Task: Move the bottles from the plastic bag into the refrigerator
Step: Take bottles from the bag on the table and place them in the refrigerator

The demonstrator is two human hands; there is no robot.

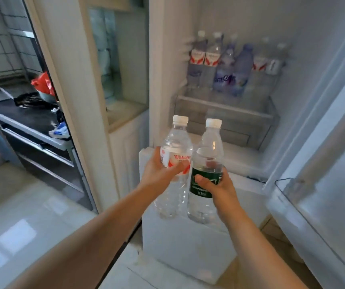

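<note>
Fingers (172, 168) of the left hand (159, 174) curl round a red-labelled bottle (175, 163); the right hand (217, 184) grips a green-labelled bottle (208, 163). Both stand upright, touching, before the open refrigerator (240, 155), whose shelf (223, 107) carries more bottles (236, 65).

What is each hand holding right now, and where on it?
The left hand holds the red-label bottle around its label; the right hand holds the green-label bottle around its label.
</note>
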